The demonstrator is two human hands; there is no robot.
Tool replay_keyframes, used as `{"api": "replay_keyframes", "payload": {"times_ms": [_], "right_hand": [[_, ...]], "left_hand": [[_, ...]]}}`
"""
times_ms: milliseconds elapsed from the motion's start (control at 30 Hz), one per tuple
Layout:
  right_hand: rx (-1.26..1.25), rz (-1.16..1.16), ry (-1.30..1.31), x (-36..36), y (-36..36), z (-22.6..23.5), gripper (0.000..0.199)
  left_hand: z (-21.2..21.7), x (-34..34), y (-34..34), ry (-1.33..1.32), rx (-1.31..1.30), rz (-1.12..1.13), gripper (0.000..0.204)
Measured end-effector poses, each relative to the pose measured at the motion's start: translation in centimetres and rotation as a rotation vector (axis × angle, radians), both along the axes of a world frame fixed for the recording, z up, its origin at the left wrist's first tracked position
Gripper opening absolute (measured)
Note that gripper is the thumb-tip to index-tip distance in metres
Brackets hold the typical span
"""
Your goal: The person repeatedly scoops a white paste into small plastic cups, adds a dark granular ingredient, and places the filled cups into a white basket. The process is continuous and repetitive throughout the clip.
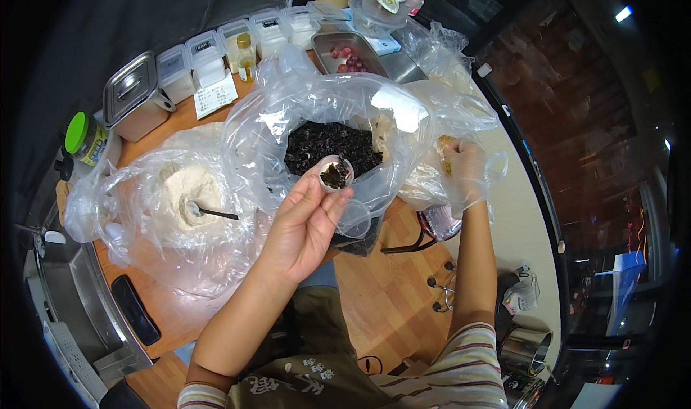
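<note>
My left hand (306, 211) grips a small round clear plastic cup (350, 170), tilted up, with dark flakes and some paler bits inside. A round clear lid (355, 219) hangs just below it. Behind the cup, a large open clear plastic bag (248, 132) holds a heap of black flakes (320, 144) that look like dried seaweed. On the right, my right hand (466, 170), in a thin clear glove, is closed at the mouth of another clear bag (422, 180). Yellowish-brown crumbs show by its fingertips; what the fingers hold is too small to make out.
Left lies an open bag of off-white powder (183, 193) with a black-handled spoon (216, 213). Behind stand lidded containers (206, 55), a bottle (246, 57), a steel box (134, 96) and a metal tray (327, 45) of red fruit. A black case (135, 309) lies near the sink.
</note>
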State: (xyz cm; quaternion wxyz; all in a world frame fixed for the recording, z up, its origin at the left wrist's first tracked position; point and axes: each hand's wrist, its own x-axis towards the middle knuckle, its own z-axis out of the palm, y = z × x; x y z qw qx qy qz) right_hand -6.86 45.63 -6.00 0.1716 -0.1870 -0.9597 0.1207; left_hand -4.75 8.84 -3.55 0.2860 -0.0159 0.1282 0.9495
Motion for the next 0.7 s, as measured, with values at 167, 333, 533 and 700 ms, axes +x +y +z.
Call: {"api": "replay_keyframes", "payload": {"times_ms": [167, 333, 533, 700], "right_hand": [[-0.24, -0.113, 0.073, 0.6, 0.0, 1.1, 0.01], [-0.436, -0.175, 0.12, 0.1, 0.2, 0.8, 0.01], [0.089, 0.114, -0.09, -0.9, -1.0, -0.8, 0.007], [-0.168, -0.06, 0.036, -0.8, -0.8, 0.0, 0.01]], "left_hand": [[0.1, 0.3, 0.5, 0.008, -0.009, -0.013, 0.042], [0.1, 0.3, 0.2, 0.007, -0.017, -0.01, 0.041], [0.2, 0.6, 0.0, -0.013, -0.03, -0.01, 0.04], [0.3, 0.3, -0.7, 0.024, -0.024, 0.005, 0.042]]}}
